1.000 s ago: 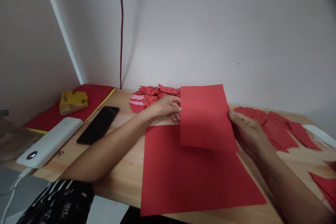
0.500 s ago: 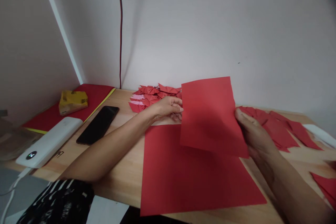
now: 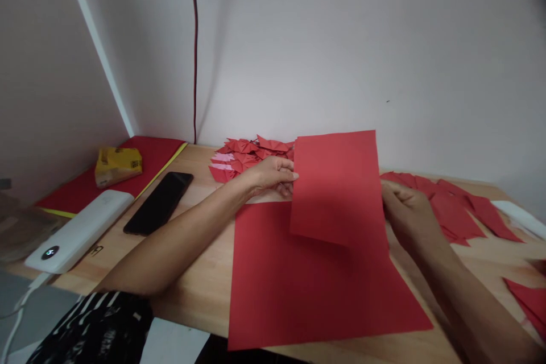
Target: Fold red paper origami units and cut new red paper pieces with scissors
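A sheet of red paper point(image 3: 335, 182) is held up above the table between my two hands. My left hand point(image 3: 277, 175) pinches its left edge, thumb on the near face and fingers partly behind. At the right edge, my right hand point(image 3: 403, 205) is closed on the paper, its fingertips hidden behind it. Below lies a larger red sheet point(image 3: 324, 301), flat on the wooden table and reaching over its front edge. Just beyond my left hand sits a pile of folded red and pink paper pieces point(image 3: 243, 159).
More folded red pieces point(image 3: 452, 205) lie at the right, near a white object point(image 3: 520, 219). On the left are a black phone point(image 3: 160, 203), a white power bank point(image 3: 81, 230) with a cable, and a yellow packet point(image 3: 118, 166) on a red folder point(image 3: 157, 148). A wall stands behind.
The held sheet has turned slightly and its lower right corner has swung back. My right hand has shifted its grip on the right edge. My left hand has barely moved.
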`<state>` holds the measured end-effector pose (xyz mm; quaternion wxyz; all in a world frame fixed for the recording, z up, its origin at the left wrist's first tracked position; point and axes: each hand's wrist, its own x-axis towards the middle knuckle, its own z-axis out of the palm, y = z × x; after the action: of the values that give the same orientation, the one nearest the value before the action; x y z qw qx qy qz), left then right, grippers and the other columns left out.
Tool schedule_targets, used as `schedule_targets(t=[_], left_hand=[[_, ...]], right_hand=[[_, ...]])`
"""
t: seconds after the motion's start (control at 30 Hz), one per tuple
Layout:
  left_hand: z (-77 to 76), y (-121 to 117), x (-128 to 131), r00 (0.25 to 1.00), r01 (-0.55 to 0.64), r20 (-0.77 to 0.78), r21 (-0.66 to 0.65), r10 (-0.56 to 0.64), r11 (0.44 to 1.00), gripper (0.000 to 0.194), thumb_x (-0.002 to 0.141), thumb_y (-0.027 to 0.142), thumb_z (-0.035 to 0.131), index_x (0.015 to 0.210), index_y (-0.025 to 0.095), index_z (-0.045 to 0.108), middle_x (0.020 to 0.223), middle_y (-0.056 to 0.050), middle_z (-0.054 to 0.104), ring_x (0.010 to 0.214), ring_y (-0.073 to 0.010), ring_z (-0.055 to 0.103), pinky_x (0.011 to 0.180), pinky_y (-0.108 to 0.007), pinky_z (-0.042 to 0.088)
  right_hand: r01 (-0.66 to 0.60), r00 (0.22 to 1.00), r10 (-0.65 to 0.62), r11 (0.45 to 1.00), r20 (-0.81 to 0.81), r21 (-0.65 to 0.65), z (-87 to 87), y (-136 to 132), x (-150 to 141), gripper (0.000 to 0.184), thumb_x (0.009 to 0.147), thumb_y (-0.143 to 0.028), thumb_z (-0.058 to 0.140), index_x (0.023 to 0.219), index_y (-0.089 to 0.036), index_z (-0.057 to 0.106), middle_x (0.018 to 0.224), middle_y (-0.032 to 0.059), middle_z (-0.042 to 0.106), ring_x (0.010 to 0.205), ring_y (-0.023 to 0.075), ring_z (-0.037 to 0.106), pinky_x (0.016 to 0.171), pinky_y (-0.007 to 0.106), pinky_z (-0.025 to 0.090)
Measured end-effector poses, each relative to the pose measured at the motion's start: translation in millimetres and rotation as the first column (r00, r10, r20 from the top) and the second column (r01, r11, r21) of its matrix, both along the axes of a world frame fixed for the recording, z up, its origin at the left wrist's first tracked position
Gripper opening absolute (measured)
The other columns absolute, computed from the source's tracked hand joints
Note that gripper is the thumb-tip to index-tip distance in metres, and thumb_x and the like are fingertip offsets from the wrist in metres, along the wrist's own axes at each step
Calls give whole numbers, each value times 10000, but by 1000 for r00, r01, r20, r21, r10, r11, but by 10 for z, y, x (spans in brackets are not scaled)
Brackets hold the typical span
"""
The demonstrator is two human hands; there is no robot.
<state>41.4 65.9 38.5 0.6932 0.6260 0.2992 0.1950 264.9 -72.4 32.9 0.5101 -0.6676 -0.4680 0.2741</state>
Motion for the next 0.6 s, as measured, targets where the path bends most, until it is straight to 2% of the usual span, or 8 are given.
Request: schedule_targets(t=[0.07, 0.17, 0.37, 0.43, 0.5, 0.6], left_hand=[[-5, -5, 6, 1000, 2, -24, 24, -1, 1000, 98, 828, 95, 590, 740, 111, 550, 560, -10, 631, 488, -96, 623, 501, -190, 492], [-26, -6, 11, 999, 23, -48, 43, -20, 999, 67, 809, 110, 616, 753, 95, 584, 566, -23, 648, 486, -100, 628, 511, -196, 505], [-25, -10, 3, 998, 33, -61, 61, -30, 998, 29, 786, 77, 612, 768, 94, 597, 538, -8, 644, 451, -84, 607, 491, -174, 490], [-22, -6, 2, 997, 40, -66, 57, -37, 998, 21, 789, 69, 598, 793, 89, 604, 536, -4, 643, 446, -82, 604, 492, -174, 493], [-32, 6, 1, 997, 44, -71, 47, -41, 998, 32, 782, 65, 598, 799, 91, 602, 533, 3, 639, 446, -82, 605, 493, -174, 496], [-62, 31, -2, 997, 37, -71, 29, -35, 999, 47, 767, 65, 614, 768, 106, 590, 527, 15, 630, 436, -80, 598, 481, -171, 491]], right_hand=[[47, 991, -49, 999, 128, 18, 33, -28, -8, 388, 839, -351, 550, 548, -200, 344, 535, -38, 314, 511, 105, 301, 499, 264, 242], [111, 950, -122, 992, 286, 54, 61, -58, -20, 372, 847, -301, 514, 562, -196, 298, 553, -34, 256, 541, 111, 265, 538, 284, 203], [203, 803, -233, 972, 549, 115, 42, -33, 160, 397, 870, -437, 429, 574, -204, 302, 533, -35, 281, 525, 120, 353, 561, 267, 270], [291, 747, -279, 953, 604, 81, 55, -14, 302, 406, 853, -476, 409, 562, -209, 318, 504, -35, 301, 513, 130, 389, 551, 262, 290], [377, 652, -269, 926, 709, 4, 75, 5, 470, 403, 847, -487, 360, 551, -214, 354, 477, -24, 334, 526, 152, 439, 557, 268, 307], [430, 600, -227, 900, 767, -71, 87, 42, 718, 350, 799, -453, 401, 538, -221, 437, 467, 2, 398, 553, 195, 478, 563, 295, 319]])
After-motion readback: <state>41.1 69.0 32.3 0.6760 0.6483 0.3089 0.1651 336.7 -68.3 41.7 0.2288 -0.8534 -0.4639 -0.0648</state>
